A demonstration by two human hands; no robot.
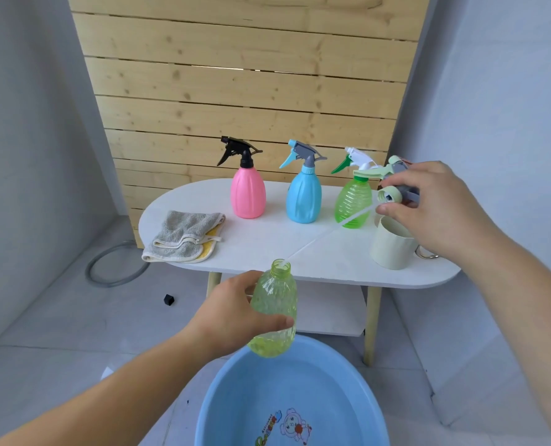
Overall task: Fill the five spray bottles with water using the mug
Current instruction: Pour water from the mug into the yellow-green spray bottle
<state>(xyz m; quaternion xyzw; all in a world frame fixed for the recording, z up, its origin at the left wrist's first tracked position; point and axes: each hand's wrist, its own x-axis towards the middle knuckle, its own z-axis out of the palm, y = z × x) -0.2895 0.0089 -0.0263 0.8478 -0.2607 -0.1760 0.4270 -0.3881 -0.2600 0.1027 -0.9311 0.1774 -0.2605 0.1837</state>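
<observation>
My left hand grips an uncapped yellow-green bottle, tilted slightly over the blue basin. My right hand holds its pale green spray head above the table, the dip tube trailing down toward the bottle's mouth. A cream mug stands on the white table just under my right hand. Behind, in a row, stand a pink bottle, a blue bottle and a green bottle, all capped. A fifth bottle is barely seen behind my right hand.
A folded grey towel lies at the table's left end. A wooden slat panel stands behind the table. On the floor lie a grey ring and a small black cube. The table has a lower shelf.
</observation>
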